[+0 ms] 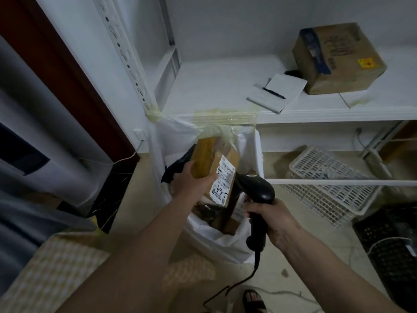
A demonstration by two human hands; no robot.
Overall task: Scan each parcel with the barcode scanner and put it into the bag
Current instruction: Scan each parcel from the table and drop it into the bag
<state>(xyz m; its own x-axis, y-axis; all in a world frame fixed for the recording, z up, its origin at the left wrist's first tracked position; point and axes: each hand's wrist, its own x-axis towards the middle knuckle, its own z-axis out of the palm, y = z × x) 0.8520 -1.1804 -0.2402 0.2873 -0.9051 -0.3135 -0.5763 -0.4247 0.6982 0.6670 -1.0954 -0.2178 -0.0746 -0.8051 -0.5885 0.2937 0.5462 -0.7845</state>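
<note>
My left hand (194, 180) grips a brown cardboard parcel (209, 159) with a white shipping label (223, 179), holding it over the open mouth of the white plastic bag (225, 242). The bag is taped to the shelf edge and has several parcels inside. My right hand (270, 219) grips the handle of the black barcode scanner (259, 190). The scanner's head sits right beside the parcel's label, and its cable trails down to the floor.
A white shelf (214, 86) bears a large cardboard box (338, 57) and a white notepad with a pen (276, 92). A white plastic crate (327, 184) and a black crate (392, 247) lie on the floor at right. A patterned mat (56, 272) lies at lower left.
</note>
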